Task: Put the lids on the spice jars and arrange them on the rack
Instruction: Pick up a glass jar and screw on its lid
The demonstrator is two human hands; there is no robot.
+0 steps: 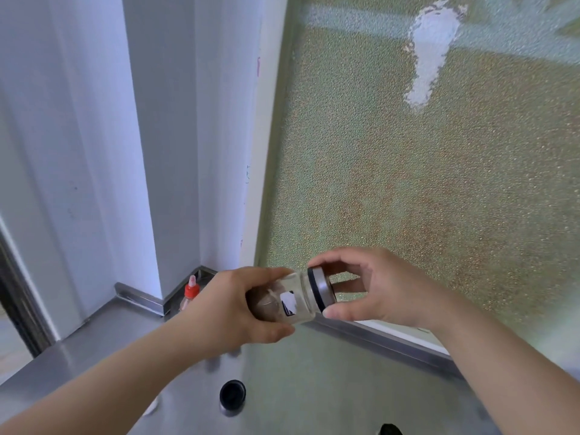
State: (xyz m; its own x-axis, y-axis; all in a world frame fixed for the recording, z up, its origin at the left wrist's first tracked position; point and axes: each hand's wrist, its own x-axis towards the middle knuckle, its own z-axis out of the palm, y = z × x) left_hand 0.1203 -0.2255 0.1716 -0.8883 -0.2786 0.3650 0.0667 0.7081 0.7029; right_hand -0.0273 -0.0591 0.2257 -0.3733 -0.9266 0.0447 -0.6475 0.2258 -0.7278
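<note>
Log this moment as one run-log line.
left hand grips jar | right hand pinches lid on jar | spare lid on counter

Clear glass jar (295,301) with brushed-metal lid (321,288); glossy steel counter (94,346); pebbled frosted window pane (423,183).

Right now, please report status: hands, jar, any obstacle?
Left hand grips spice jar, tilted sideways. Right hand fingers on its lid. Loose lid on counter below. No obstacle seen.

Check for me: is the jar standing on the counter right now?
No, the jar is held tilted in the air, left hand gripping it above the counter.
</note>
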